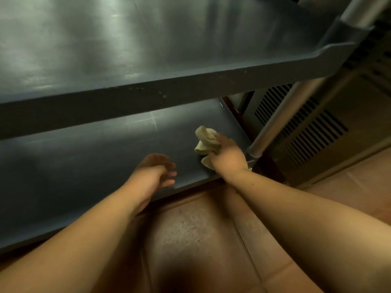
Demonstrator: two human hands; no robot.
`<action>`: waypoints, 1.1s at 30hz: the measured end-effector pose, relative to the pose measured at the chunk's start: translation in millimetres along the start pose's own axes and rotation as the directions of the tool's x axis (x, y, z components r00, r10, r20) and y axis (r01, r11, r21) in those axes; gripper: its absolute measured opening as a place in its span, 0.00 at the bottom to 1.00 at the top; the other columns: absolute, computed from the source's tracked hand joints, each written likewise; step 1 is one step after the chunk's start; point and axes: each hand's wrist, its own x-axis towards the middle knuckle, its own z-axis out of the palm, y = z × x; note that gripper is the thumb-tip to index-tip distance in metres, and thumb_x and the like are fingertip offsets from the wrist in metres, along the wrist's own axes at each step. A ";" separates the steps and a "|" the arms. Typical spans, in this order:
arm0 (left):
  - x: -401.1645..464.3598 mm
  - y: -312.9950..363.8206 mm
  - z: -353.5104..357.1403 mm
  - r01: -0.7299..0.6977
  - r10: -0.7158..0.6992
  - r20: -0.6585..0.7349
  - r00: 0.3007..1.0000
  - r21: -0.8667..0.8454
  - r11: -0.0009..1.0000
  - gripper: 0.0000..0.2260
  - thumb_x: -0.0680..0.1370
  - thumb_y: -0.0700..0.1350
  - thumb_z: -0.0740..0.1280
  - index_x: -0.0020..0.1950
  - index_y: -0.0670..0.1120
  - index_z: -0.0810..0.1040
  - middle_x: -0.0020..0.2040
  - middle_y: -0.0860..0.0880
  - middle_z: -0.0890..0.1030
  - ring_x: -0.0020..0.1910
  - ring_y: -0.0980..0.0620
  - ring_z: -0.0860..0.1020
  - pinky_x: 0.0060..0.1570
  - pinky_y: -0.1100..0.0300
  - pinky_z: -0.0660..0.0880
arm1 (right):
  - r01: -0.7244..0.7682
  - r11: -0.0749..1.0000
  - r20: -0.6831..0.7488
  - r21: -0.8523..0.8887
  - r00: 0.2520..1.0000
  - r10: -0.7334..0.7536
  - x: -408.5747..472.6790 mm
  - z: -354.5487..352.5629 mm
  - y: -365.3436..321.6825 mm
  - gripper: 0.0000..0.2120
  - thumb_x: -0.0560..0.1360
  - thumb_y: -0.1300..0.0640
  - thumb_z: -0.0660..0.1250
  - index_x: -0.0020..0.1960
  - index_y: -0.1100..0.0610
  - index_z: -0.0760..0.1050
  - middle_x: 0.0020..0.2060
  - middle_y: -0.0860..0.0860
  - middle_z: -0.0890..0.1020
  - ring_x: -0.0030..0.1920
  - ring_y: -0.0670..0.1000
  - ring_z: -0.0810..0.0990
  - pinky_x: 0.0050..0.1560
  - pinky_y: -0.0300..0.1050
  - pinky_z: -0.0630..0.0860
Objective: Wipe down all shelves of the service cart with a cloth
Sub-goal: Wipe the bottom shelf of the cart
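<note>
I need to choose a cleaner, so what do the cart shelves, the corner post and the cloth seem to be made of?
Shelves: probably moulded plastic, dark grey, semi-gloss; thick rounded rims, soft glare. Post: likely metal, brushed silver tube with a long highlight. Cloth: pale soft fabric, bunched in the right hand.

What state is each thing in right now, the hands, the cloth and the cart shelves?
Right hand: grips the cloth.
Cloth: bunched up, on the lower shelf near its right end.
Left hand: fingers loosely curled, holds nothing, over the lower shelf's front edge.
Lower shelf: bare apart from the cloth.
Upper shelf: bare, glossy.
</note>
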 end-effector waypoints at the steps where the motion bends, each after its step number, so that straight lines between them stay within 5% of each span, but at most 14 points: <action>1: 0.2 2.9 1.4 0.012 -0.012 0.023 1.000 -0.001 1.000 0.12 0.78 0.31 0.57 0.54 0.45 0.74 0.52 0.42 0.80 0.47 0.46 0.80 0.45 0.55 0.79 | 0.031 0.995 -0.024 0.099 0.999 -0.029 -10.1 -5.8 -9.7 0.25 0.75 0.53 0.65 0.71 0.46 0.68 0.59 0.53 0.79 0.57 0.56 0.79 0.60 0.52 0.77; 4: -9.4 9.6 3.5 0.092 -0.089 0.078 0.993 -0.040 0.995 0.08 0.80 0.39 0.61 0.58 0.45 0.74 0.58 0.41 0.78 0.53 0.46 0.79 0.53 0.52 0.78 | 0.084 0.971 -0.039 0.225 0.996 -0.077 -43.3 -23.3 -42.0 0.20 0.74 0.52 0.66 0.65 0.48 0.72 0.56 0.50 0.81 0.57 0.53 0.81 0.59 0.50 0.77; 7: -37.9 17.1 -2.9 0.236 -0.200 0.249 0.948 -0.121 0.964 0.12 0.82 0.47 0.59 0.62 0.46 0.75 0.60 0.42 0.80 0.60 0.43 0.78 0.62 0.49 0.73 | -0.013 0.930 -0.006 0.367 1.000 0.017 -81.0 -40.9 -73.9 0.22 0.73 0.55 0.69 0.65 0.54 0.68 0.57 0.51 0.81 0.58 0.54 0.80 0.59 0.49 0.76; 11: -80.1 28.7 -16.3 0.246 -0.159 0.301 0.940 -0.277 0.929 0.15 0.82 0.47 0.59 0.65 0.43 0.74 0.58 0.42 0.82 0.56 0.45 0.81 0.56 0.50 0.78 | -0.035 0.887 0.038 0.461 0.999 0.020 -133.7 -65.4 -109.0 0.18 0.72 0.56 0.68 0.59 0.52 0.66 0.47 0.48 0.80 0.48 0.52 0.81 0.51 0.52 0.78; 16: -113.3 43.5 -33.9 0.173 -0.084 0.251 0.964 -0.357 0.918 0.18 0.80 0.41 0.64 0.69 0.39 0.69 0.59 0.38 0.80 0.57 0.43 0.81 0.54 0.50 0.78 | -0.014 0.936 0.057 0.351 0.998 -0.006 -187.8 -79.4 -138.1 0.18 0.72 0.55 0.68 0.54 0.46 0.61 0.41 0.47 0.80 0.39 0.49 0.81 0.42 0.56 0.80; 20: -130.7 57.5 -41.3 0.236 -0.133 0.275 0.952 -0.385 0.892 0.15 0.80 0.44 0.64 0.65 0.40 0.75 0.55 0.40 0.83 0.55 0.44 0.82 0.58 0.46 0.77 | 0.048 0.983 0.040 0.179 0.998 -0.056 -201.7 -82.5 -155.2 0.17 0.73 0.52 0.68 0.53 0.43 0.61 0.45 0.45 0.77 0.39 0.47 0.80 0.39 0.50 0.80; 25: -131.5 61.9 -39.2 0.295 -0.179 0.364 0.914 -0.292 0.910 0.25 0.73 0.54 0.72 0.66 0.46 0.73 0.57 0.43 0.83 0.54 0.44 0.83 0.56 0.39 0.77 | 0.182 0.982 -0.016 -0.052 0.983 -0.183 -201.7 -77.8 -161.2 0.20 0.74 0.55 0.67 0.63 0.47 0.65 0.68 0.50 0.69 0.62 0.56 0.74 0.52 0.55 0.79; 33: -90.5 51.1 -42.5 0.227 -0.183 0.180 0.966 -0.263 0.938 0.18 0.78 0.39 0.64 0.67 0.43 0.66 0.55 0.37 0.81 0.47 0.40 0.84 0.45 0.40 0.80 | 0.282 0.947 0.042 0.153 0.956 -0.291 -187.6 -59.5 -136.9 0.15 0.75 0.55 0.71 0.61 0.50 0.76 0.65 0.48 0.74 0.64 0.51 0.70 0.68 0.44 0.65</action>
